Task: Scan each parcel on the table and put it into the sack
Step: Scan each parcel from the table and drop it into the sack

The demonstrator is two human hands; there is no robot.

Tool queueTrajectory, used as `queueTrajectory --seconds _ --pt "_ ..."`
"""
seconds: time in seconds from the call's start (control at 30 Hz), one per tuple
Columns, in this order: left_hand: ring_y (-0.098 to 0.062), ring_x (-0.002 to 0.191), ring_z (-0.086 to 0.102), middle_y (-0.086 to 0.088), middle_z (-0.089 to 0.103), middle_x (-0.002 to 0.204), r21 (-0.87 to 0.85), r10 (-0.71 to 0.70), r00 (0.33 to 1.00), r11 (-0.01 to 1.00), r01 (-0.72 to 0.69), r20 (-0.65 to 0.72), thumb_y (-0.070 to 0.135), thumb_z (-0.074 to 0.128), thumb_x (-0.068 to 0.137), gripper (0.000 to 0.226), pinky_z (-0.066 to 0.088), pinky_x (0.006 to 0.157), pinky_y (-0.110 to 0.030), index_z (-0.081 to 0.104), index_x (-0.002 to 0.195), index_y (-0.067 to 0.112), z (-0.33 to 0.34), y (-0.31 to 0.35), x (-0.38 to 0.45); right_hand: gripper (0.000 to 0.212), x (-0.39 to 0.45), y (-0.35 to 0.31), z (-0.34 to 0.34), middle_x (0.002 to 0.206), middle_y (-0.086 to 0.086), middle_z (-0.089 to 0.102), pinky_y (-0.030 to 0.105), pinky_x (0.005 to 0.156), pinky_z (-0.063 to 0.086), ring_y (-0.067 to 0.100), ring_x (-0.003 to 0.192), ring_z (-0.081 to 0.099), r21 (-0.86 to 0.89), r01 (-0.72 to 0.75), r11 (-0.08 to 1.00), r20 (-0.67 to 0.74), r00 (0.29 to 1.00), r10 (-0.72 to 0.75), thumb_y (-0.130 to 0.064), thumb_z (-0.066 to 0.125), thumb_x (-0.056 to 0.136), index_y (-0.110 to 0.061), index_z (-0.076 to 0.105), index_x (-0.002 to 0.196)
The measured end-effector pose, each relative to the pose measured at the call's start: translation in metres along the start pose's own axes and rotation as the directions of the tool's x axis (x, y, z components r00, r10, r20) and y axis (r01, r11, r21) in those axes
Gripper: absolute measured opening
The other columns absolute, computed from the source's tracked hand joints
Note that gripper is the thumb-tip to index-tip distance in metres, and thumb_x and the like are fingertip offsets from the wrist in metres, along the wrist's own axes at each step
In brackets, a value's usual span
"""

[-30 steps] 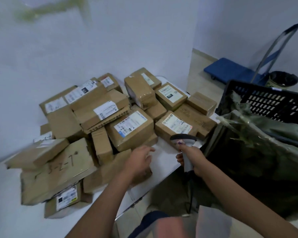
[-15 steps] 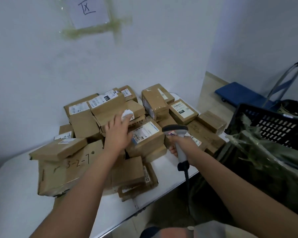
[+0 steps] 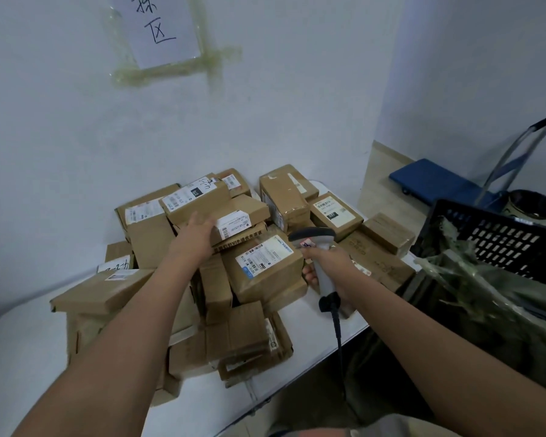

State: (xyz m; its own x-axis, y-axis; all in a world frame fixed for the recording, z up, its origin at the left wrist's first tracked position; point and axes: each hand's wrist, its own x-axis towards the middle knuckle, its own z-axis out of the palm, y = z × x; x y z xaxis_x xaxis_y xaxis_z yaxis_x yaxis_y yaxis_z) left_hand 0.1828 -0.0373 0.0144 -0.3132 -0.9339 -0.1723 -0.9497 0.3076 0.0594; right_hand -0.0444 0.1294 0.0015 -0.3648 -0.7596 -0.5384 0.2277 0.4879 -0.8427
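Parcels: a heap of brown cardboard boxes (image 3: 259,269) is piled on the white desk (image 3: 22,348), against the wall.
Parcel in hand: a flat box with a barcode label (image 3: 237,220) lies near the top of the heap, and the left hand (image 3: 196,236) is laid on its near end, fingers spread and fairly straight (whether any finger hooks under the edge cannot be told).
Scanner: a grey corded barcode scanner (image 3: 316,247) is gripped by its handle in the right hand (image 3: 331,266), fingers curled round it, head aimed toward the heap.
Sack: a greenish plastic sack (image 3: 492,298) is held open in a black crate (image 3: 501,238) at the right, just beside the desk.
Handling: the box is judged stiff and light, with smooth taped faces that may slip; it is best taken across its short width, thumb on top and fingers under the near edge, label kept facing up for the scan.
Risk: boxes beneath may be shifted when it is lifted.
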Motion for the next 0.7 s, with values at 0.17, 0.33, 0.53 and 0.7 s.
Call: queueTrajectory --seconds 0.17,0.33,0.53,0.7 --pt "-0.027 0.104 0.056 -0.009 0.059 0.12 0.074 0.047 0.99 0.997 -0.037 -0.132 0.017 0.053 0.093 0.044 0.047 0.067 -0.036 0.045 0.136 0.017 -0.021 0.001 -0.008 0.032 0.006 -0.002 0.008 0.068 0.01 0.066 0.024 0.047 0.048 0.016 0.051 0.06 0.0 0.026 1.0 0.039 0.999 -0.026 -0.025 0.067 0.091 0.002 0.063 0.108" --pt "-0.022 0.09 0.058 -0.003 0.06 0.108 -0.04 0.055 0.901 0.996 -0.08 -0.43 0.032 0.05 0.097 0.031 0.049 0.064 -0.036 0.05 0.122 0.015 -0.05 0.007 -0.025 0.03 0.007 0.0 0.009 0.067 0.009 0.066 0.026 0.051 0.049 0.016 0.053 0.06 0.024 0.03 0.999 0.047 0.998 -0.031 -0.025 0.068 0.09 0.001 0.065 0.104" --pt "-0.016 0.082 0.067 0.001 0.067 0.1 -0.82 -0.118 0.967 0.56 -0.123 -0.226 0.033 0.059 0.092 0.023 0.058 0.072 -0.033 0.062 0.11 0.018 -0.062 0.034 -0.03 0.025 0.001 -0.02 -0.002 0.069 0.01 0.064 0.024 0.048 0.05 0.016 0.052 0.06 0.075 0.086 0.993 0.027 0.996 -0.088 -0.023 0.067 0.09 -0.001 0.063 0.101" --pt "-0.013 0.075 0.063 -0.005 0.071 0.1 -0.932 0.01 0.999 0.36 -0.033 -0.031 0.033 0.063 0.094 0.02 0.055 0.064 -0.023 0.069 0.107 0.019 -0.043 0.053 -0.029 0.02 -0.005 -0.038 -0.031 0.066 0.012 0.062 0.028 0.051 0.048 0.018 0.052 0.058 0.039 0.19 0.981 -0.015 0.982 -0.189 -0.02 0.066 0.092 -0.002 0.062 0.098"
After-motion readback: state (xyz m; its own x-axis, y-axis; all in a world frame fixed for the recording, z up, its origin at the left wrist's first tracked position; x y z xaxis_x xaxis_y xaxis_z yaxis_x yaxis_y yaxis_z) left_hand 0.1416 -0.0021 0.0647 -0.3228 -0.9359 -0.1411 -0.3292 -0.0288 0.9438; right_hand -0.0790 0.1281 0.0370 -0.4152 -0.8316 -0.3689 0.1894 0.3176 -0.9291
